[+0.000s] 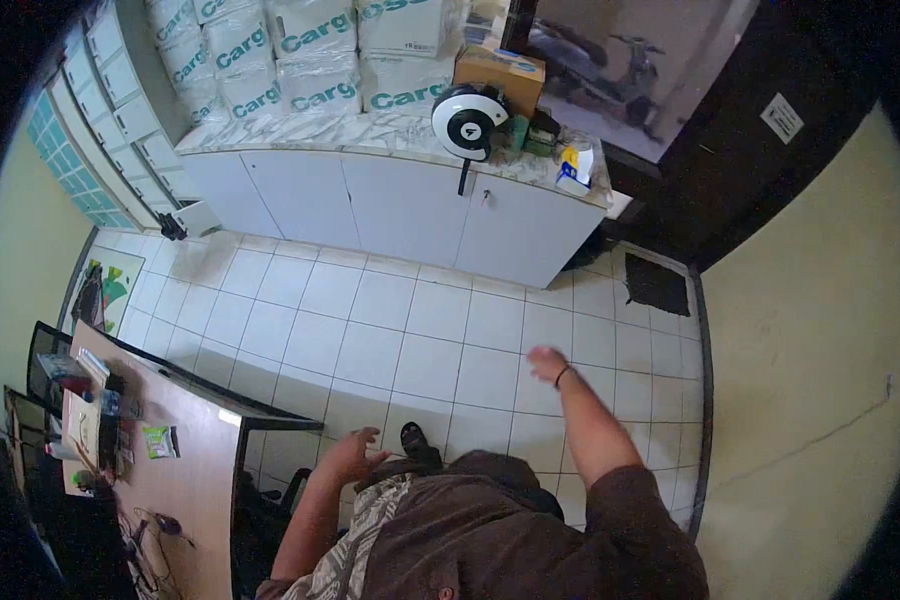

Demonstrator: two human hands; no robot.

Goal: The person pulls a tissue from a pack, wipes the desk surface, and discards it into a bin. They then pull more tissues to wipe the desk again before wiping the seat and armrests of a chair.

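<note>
The left hand (pixel 348 458) hangs low in front of the body, its fingers parted, with nothing seen in them. The right hand (pixel 547 364) is stretched forward over the tiled floor (pixel 430 330); it is blurred, so how far its fingers open cannot be told, though no object shows in it. No handling seems under way: the person appears to be on foot, between contacts. Nearest the left hand is the wood-topped counter (pixel 205 490), bearing a green packet (pixel 160 443); getting hold of that packet would call for a reach leftward, past the counter's dark raised edge (pixel 280 423), which stands in the way.

Farther off, beyond the tiles, the marble-patterned counter (pixel 370 135) carries a round black-and-white object (pixel 470 131), a cardboard box (pixel 505 70), a yellow-and-blue carton (pixel 574 172) and stacked, wrapped boxes (pixel 315 55). A dark mat (pixel 657 284) lies near the dark door (pixel 740 140).
</note>
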